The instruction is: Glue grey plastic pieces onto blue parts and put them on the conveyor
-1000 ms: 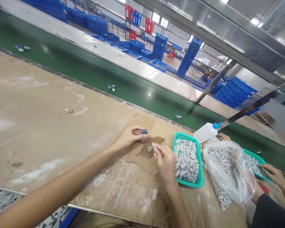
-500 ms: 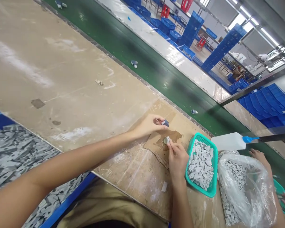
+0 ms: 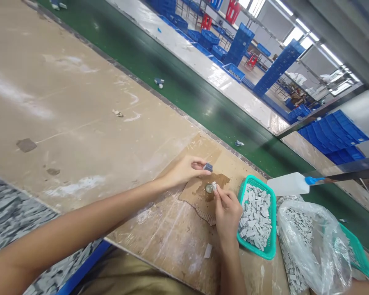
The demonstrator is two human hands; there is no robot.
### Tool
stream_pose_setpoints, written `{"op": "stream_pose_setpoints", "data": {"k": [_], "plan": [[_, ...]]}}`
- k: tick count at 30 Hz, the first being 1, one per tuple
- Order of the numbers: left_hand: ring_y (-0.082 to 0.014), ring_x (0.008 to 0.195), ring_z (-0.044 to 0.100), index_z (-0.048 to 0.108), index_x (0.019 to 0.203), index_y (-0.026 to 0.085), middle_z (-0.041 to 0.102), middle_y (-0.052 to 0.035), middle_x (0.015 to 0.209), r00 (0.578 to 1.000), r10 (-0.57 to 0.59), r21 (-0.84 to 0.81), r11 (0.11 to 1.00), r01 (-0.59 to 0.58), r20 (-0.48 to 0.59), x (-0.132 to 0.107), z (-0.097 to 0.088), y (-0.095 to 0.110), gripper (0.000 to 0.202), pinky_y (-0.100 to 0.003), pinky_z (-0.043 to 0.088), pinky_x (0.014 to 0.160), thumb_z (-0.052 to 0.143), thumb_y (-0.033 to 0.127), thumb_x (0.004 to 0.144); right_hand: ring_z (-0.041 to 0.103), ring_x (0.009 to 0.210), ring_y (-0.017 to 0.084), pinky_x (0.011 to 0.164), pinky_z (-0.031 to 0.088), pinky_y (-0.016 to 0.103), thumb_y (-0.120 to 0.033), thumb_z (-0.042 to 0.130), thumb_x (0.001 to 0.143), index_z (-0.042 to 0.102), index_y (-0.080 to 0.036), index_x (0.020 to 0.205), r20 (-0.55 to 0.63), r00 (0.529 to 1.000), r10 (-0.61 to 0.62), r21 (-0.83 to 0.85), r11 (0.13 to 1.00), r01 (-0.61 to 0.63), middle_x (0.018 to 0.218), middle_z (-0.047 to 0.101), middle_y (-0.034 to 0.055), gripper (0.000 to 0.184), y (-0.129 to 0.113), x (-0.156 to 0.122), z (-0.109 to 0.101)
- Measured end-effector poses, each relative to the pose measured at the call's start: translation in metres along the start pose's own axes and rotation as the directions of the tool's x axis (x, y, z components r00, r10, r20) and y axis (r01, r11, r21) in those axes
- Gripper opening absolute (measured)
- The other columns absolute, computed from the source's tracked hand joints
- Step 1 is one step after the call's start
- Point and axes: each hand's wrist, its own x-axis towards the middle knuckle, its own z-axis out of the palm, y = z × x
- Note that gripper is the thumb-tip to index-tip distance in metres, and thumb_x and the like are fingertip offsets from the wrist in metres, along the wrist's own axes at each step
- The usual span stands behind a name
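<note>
My left hand point(image 3: 184, 171) pinches a small dark blue-grey block point(image 3: 208, 166) above a piece of brown cardboard point(image 3: 199, 196). My right hand point(image 3: 226, 212) pinches a small white piece point(image 3: 214, 186), its tip right beside a small round metal cap point(image 3: 208, 188) that sits on a dark stain on the cardboard. A teal basket point(image 3: 272, 229) full of small grey-white pieces stands just right of my right hand.
A clear plastic bag point(image 3: 313, 241) of grey pieces lies right of the basket, with a second teal basket point(image 3: 359, 256) behind it. A white squeeze bottle with a blue tip point(image 3: 290, 184) lies beyond. A green conveyor belt point(image 3: 184, 90) runs past the table. A blue bin point(image 3: 15, 221) of grey pieces sits lower left.
The view has swung down and left. Both hands keep their pinches over the cardboard. The other person's hand by the bottle is no longer in view.
</note>
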Motion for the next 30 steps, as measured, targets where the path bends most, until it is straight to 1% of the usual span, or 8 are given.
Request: {"op": "stream_pose_setpoints", "data": {"k": [3, 7, 11, 16, 21, 25, 28, 30], "plan": [[-0.0234, 0.082, 0.068, 0.071, 0.087, 0.015, 0.073, -0.009, 0.087, 1.0, -0.006, -0.024, 1.0, 0.006, -0.005, 0.002, -0.003, 0.0, 0.033, -0.028, 0.052, 0.073, 0.081, 0.038, 0.065, 0.064, 0.078, 0.016, 0.071, 0.052, 0.027, -0.028, 0.05, 0.096, 0.074, -0.023, 0.11, -0.065, 0.998, -0.012, 0.04, 0.999, 0.015, 0.085, 0.067, 0.0056, 0.028, -0.001, 0.002, -0.001], [-0.024, 0.078, 0.068, 0.071, 0.084, 0.016, 0.072, -0.0081, 0.084, 0.999, 0.014, 0.01, 1.0, -0.014, -0.051, 0.003, -0.007, 0.006, 0.035, -0.029, 0.052, 0.072, 0.081, 0.041, 0.063, 0.065, 0.082, 0.016, 0.075, 0.054, 0.028, -0.025, 0.048, 0.097, 0.072, -0.025, 0.114, -0.097, 0.995, -0.018, 0.043, 0.999, 0.023, 0.09, 0.068, 0.0061, 0.029, -0.001, 0.003, 0.001], [-0.0236, 0.081, 0.067, 0.071, 0.09, 0.016, 0.073, -0.0079, 0.087, 0.998, -0.036, 0.106, 0.994, 0.031, 0.045, 0.001, -0.008, 0.011, 0.039, -0.031, 0.052, 0.078, 0.079, 0.046, 0.066, 0.065, 0.082, 0.015, 0.075, 0.054, 0.027, -0.021, 0.051, 0.095, 0.072, -0.025, 0.113, -0.082, 0.996, -0.018, 0.06, 0.998, 0.023, 0.09, 0.069, 0.0053, 0.028, -0.002, 0.002, 0.001], [-0.0249, 0.087, 0.067, 0.068, 0.088, 0.016, 0.072, -0.0088, 0.094, 0.999, -0.01, 0.13, 0.992, 0.003, 0.05, 0.004, -0.009, 0.0, 0.042, -0.035, 0.052, 0.086, 0.079, 0.048, 0.063, 0.064, 0.075, 0.013, 0.069, 0.053, 0.024, -0.016, 0.054, 0.093, 0.074, -0.023, 0.109, -0.138, 0.99, -0.017, 0.109, 0.994, 0.032, 0.084, 0.068, 0.0034, 0.026, -0.003, 0.001, 0.0], [-0.0247, 0.085, 0.066, 0.067, 0.088, 0.016, 0.072, -0.0097, 0.092, 0.999, -0.005, 0.125, 0.992, -0.001, 0.05, 0.006, -0.008, -0.005, 0.044, -0.036, 0.052, 0.085, 0.078, 0.049, 0.062, 0.066, 0.081, 0.013, 0.073, 0.054, 0.024, -0.012, 0.051, 0.093, 0.072, -0.025, 0.114, -0.194, 0.974, -0.12, 0.068, 0.989, 0.135, 0.088, 0.069, 0.0044, 0.032, 0.0, 0.0, 0.004], [-0.0255, 0.087, 0.067, 0.068, 0.088, 0.016, 0.072, -0.0095, 0.093, 0.999, -0.027, 0.107, 0.994, 0.022, 0.04, 0.003, -0.006, 0.0, 0.045, -0.036, 0.053, 0.085, 0.081, 0.048, 0.058, 0.066, 0.083, 0.013, 0.074, 0.055, 0.024, -0.008, 0.046, 0.092, 0.07, -0.025, 0.117, -0.165, 0.976, -0.143, 0.036, 0.988, 0.15, 0.089, 0.068, 0.0048, 0.038, 0.004, -0.001, 0.008], [-0.0259, 0.09, 0.067, 0.07, 0.088, 0.017, 0.073, -0.0088, 0.095, 0.998, -0.045, 0.095, 0.995, 0.041, 0.04, 0.003, -0.005, 0.001, 0.044, -0.035, 0.052, 0.088, 0.082, 0.045, 0.058, 0.067, 0.087, 0.014, 0.078, 0.055, 0.026, -0.005, 0.043, 0.091, 0.07, -0.025, 0.117, -0.163, 0.978, -0.126, 0.046, 0.99, 0.136, 0.092, 0.068, 0.0062, 0.043, 0.006, -0.001, 0.009], [-0.0259, 0.091, 0.067, 0.07, 0.088, 0.017, 0.073, -0.0086, 0.095, 0.998, -0.047, 0.084, 0.996, 0.044, 0.035, 0.003, -0.004, 0.0, 0.043, -0.034, 0.052, 0.088, 0.082, 0.044, 0.057, 0.067, 0.084, 0.014, 0.075, 0.055, 0.025, -0.005, 0.045, 0.09, 0.072, -0.025, 0.114, -0.148, 0.985, -0.094, 0.083, 0.991, 0.107, 0.09, 0.069, 0.0058, 0.042, 0.005, 0.0, 0.008]]}}
